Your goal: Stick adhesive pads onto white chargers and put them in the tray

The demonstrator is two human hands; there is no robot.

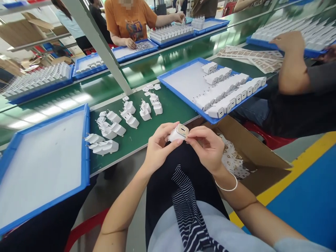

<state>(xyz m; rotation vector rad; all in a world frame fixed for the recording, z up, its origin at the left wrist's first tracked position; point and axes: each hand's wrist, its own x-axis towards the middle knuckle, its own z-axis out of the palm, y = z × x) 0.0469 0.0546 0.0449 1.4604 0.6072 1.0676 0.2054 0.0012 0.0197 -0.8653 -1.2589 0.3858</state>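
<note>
Both my hands meet over my lap on one white charger plug (177, 132) with a tan film on its face. My left hand (157, 147) grips its body from the left. The fingers of my right hand (207, 147) pinch at the filmed face from the right. Several loose white plugs (123, 120) lie on the green bench just beyond my hands. A blue tray (183, 82) to the right carries rows of finished plugs (231, 92). Another blue tray (85, 147) on the left has a bare white floor.
A cardboard box (252, 147) with peeled film scraps sits by my right knee. A co-worker's arm (291, 59) reaches over sticker sheets (252, 56) at right. Across the green belt (147, 70), a person in an orange shirt (128, 21) works at more blue trays. A slanted metal post (102, 45) rises from the bench.
</note>
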